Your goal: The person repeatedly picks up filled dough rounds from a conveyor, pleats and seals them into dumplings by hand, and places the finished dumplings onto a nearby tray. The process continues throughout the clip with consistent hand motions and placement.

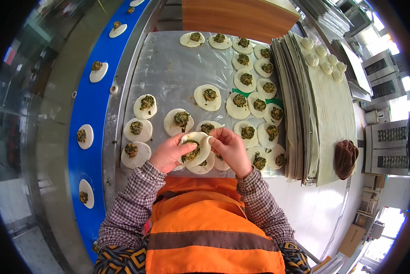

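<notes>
Between my hands, over the near edge of the table, is a round dough wrapper (199, 154) with a clump of dark green filling (190, 150) on it. My left hand (170, 153) cups its left side, the thumb lying on the filling. At its right rim, my right hand (230, 148) pinches the dough edge between thumb and fingers. Several flat dough rounds with filling lie around and partly beneath my hands, such as one filled wrapper (172, 125) just beyond the left hand and another wrapper (137, 154) to its left.
A metal table (168, 68) bears rows of filled wrappers, densest on its right. Along the left runs a blue conveyor belt (91, 100) carrying more. A stack of trays (323, 114) stands at the right, with white buns (327, 68) and a brown cloth-like item (346, 159) on top.
</notes>
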